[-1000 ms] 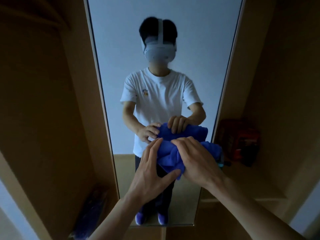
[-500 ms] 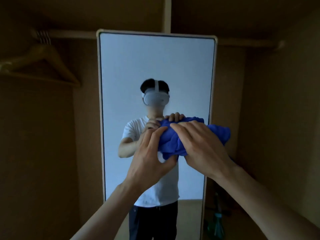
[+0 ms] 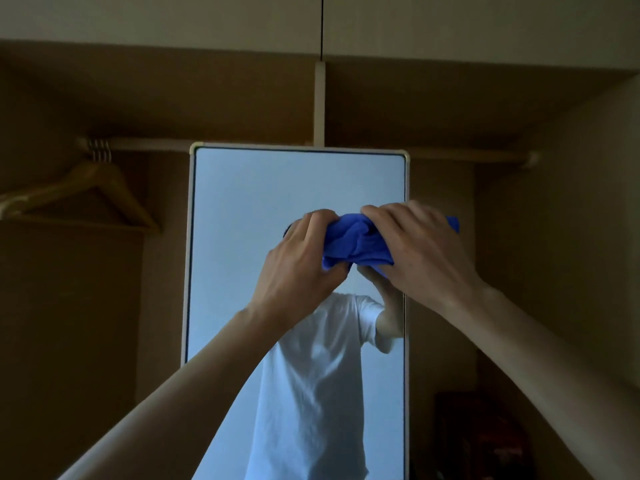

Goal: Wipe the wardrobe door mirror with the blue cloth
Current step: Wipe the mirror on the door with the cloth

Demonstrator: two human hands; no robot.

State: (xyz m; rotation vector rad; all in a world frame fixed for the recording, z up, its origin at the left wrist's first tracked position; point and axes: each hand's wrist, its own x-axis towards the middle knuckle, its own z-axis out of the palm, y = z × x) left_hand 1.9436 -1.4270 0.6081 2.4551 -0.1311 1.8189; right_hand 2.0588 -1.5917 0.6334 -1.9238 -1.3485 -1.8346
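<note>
A tall mirror (image 3: 242, 209) in a pale frame stands upright inside the open wardrobe, filling the middle of the view. A bunched blue cloth (image 3: 358, 242) is held up in front of its upper half. My left hand (image 3: 299, 268) grips the cloth's left end with curled fingers. My right hand (image 3: 415, 247) grips its right end, and a corner of cloth pokes out past the knuckles. Whether the cloth touches the glass cannot be told. The mirror reflects a person in a white T-shirt with raised arms.
Wooden hangers (image 3: 86, 188) hang from a rail (image 3: 145, 145) at the upper left. A dark red object (image 3: 481, 434) sits low on the right behind the mirror. Brown wardrobe walls (image 3: 561, 237) close in on both sides.
Both hands have lifted the cloth from waist height up to the mirror's upper half, and my view has tilted up to take in the mirror's top edge and the rail.
</note>
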